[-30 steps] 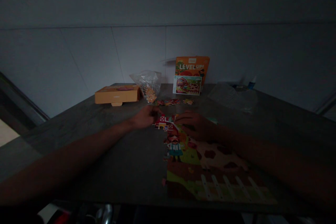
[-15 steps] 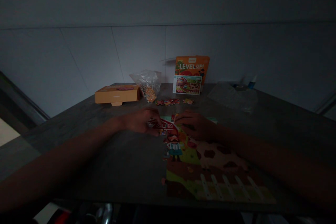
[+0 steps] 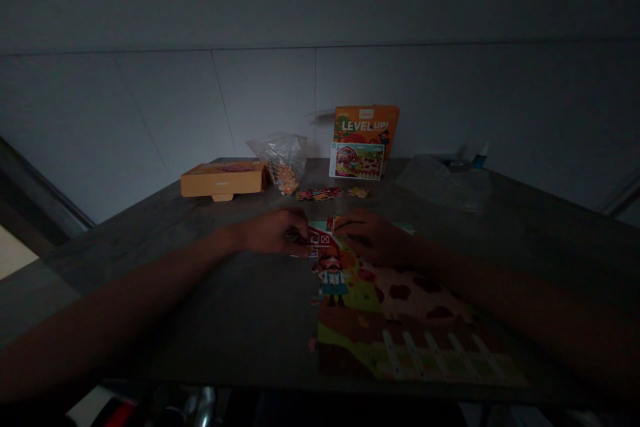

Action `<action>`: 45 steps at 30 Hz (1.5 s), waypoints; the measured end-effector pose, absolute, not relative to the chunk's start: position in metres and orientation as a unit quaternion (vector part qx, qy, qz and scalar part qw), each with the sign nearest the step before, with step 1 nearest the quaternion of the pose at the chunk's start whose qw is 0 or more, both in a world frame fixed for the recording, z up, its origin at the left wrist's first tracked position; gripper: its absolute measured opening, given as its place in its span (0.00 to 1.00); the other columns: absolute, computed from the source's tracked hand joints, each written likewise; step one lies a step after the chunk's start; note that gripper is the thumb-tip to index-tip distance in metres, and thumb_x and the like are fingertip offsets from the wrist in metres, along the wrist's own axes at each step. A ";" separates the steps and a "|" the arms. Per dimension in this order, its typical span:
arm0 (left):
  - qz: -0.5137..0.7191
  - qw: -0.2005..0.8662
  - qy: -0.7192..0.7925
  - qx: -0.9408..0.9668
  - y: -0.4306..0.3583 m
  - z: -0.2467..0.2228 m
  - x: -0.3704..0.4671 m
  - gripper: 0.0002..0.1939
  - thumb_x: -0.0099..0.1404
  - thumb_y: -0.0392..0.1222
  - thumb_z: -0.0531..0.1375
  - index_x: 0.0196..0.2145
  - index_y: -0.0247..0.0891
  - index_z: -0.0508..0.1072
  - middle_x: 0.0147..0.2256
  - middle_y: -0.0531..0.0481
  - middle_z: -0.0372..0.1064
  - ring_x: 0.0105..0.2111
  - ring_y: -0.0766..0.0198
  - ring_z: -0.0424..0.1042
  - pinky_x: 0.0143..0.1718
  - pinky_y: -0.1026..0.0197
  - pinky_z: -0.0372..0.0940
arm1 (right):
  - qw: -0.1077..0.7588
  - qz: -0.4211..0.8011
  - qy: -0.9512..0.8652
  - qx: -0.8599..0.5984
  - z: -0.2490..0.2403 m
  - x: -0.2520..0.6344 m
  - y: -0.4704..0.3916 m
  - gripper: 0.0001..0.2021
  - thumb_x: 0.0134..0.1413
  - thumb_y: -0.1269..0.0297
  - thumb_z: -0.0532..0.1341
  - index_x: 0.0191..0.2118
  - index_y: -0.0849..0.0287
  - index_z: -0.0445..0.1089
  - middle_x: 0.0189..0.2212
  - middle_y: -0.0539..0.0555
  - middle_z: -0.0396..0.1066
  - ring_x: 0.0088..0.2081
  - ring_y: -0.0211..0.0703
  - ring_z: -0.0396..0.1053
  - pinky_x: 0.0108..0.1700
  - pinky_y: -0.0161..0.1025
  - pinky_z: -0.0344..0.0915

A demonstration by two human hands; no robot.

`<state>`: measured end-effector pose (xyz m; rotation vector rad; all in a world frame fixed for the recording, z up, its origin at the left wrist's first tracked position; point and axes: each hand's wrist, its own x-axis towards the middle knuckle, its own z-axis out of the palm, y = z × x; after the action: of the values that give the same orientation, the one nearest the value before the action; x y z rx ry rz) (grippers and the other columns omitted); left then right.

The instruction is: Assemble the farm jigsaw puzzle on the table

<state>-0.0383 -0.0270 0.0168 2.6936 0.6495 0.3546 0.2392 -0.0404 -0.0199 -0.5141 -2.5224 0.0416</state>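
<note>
A partly joined farm puzzle (image 3: 400, 320) lies on the grey table, showing a spotted cow, a farmer and a white fence. At its upper left edge, my left hand (image 3: 280, 232) has its fingers curled and pressed onto a red barn piece (image 3: 314, 240). My right hand (image 3: 373, 235) rests palm down on the puzzle's upper part, its fingers stretched to the left beside the barn. Both hands are dim, and the fingertips of my left hand partly cover the barn piece.
Loose pieces (image 3: 325, 194) lie beyond the puzzle. Behind them stand an orange box (image 3: 367, 121) and a picture card (image 3: 357, 161). To the left are a flat orange box (image 3: 223, 181) and a plastic bag of pieces (image 3: 284, 170). Clear plastic (image 3: 450, 183) lies right.
The fingers of my left hand have curled and shifted slightly over the barn piece, covering more of its left side. My right hand has stayed nearly still.
</note>
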 end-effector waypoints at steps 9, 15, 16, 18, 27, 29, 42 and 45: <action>0.132 0.179 0.206 0.953 -0.028 0.018 -0.036 0.06 0.61 0.43 0.66 0.34 0.38 0.79 0.39 0.45 0.73 0.37 0.61 0.72 0.38 0.61 0.66 | 0.287 0.023 -0.939 -0.191 -0.022 0.239 -0.039 0.12 0.61 0.71 0.55 0.46 0.60 0.74 0.45 0.61 0.73 0.46 0.47 0.71 0.49 0.47 0.69; 0.139 0.201 0.204 0.948 -0.029 0.019 -0.035 0.06 0.61 0.43 0.65 0.34 0.39 0.79 0.38 0.46 0.73 0.35 0.62 0.71 0.38 0.61 0.66 | 0.287 0.023 -0.938 -0.192 -0.021 0.239 -0.040 0.12 0.61 0.71 0.55 0.45 0.59 0.74 0.45 0.60 0.73 0.46 0.46 0.71 0.48 0.46 0.69; 0.135 0.201 0.207 0.948 -0.029 0.019 -0.035 0.06 0.61 0.43 0.65 0.35 0.39 0.79 0.38 0.46 0.73 0.34 0.63 0.71 0.37 0.62 0.66 | 0.286 0.024 -0.939 -0.192 -0.020 0.239 -0.040 0.12 0.61 0.70 0.55 0.45 0.60 0.74 0.45 0.60 0.73 0.46 0.46 0.71 0.49 0.46 0.69; 0.128 0.191 0.220 0.948 -0.029 0.018 -0.036 0.10 0.61 0.45 0.65 0.38 0.39 0.78 0.38 0.47 0.71 0.33 0.63 0.70 0.35 0.63 0.65 | 0.283 0.029 -0.939 -0.191 -0.020 0.239 -0.040 0.11 0.61 0.71 0.55 0.45 0.60 0.74 0.45 0.60 0.73 0.46 0.46 0.70 0.49 0.46 0.68; 0.192 0.225 0.287 0.911 -0.034 0.008 -0.034 0.24 0.55 0.44 0.68 0.50 0.40 0.70 0.41 0.50 0.71 0.36 0.62 0.71 0.36 0.64 0.65 | 0.282 0.004 -0.941 -0.188 -0.022 0.240 -0.040 0.15 0.63 0.68 0.54 0.51 0.59 0.72 0.47 0.61 0.73 0.47 0.48 0.70 0.50 0.49 0.68; 0.216 0.204 0.279 0.913 -0.036 0.006 -0.031 0.25 0.56 0.43 0.68 0.51 0.40 0.69 0.44 0.48 0.70 0.41 0.59 0.71 0.42 0.61 0.66 | 0.269 -0.008 -0.947 -0.176 -0.020 0.240 -0.042 0.18 0.64 0.67 0.54 0.56 0.59 0.68 0.49 0.62 0.73 0.49 0.49 0.69 0.51 0.51 0.67; 0.288 0.090 0.226 0.926 -0.032 -0.007 -0.019 0.19 0.67 0.48 0.61 0.52 0.38 0.66 0.50 0.41 0.65 0.52 0.54 0.67 0.53 0.53 0.65 | 0.372 -0.062 -0.904 -0.200 -0.014 0.238 -0.047 0.12 0.62 0.66 0.56 0.44 0.58 0.76 0.37 0.58 0.75 0.39 0.45 0.71 0.42 0.42 0.69; 0.306 0.044 0.306 0.900 -0.015 -0.012 -0.027 0.17 0.68 0.46 0.59 0.51 0.35 0.69 0.51 0.39 0.66 0.54 0.51 0.66 0.56 0.48 0.61 | 0.411 -0.116 -0.861 -0.277 -0.014 0.240 -0.044 0.13 0.61 0.65 0.57 0.27 0.59 0.74 0.23 0.55 0.70 0.30 0.44 0.66 0.34 0.41 0.64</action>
<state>-0.0265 -0.0152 -0.0117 2.7515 0.9350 0.9366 0.2402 -0.0435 -0.0142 -0.6958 -2.1656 -0.2929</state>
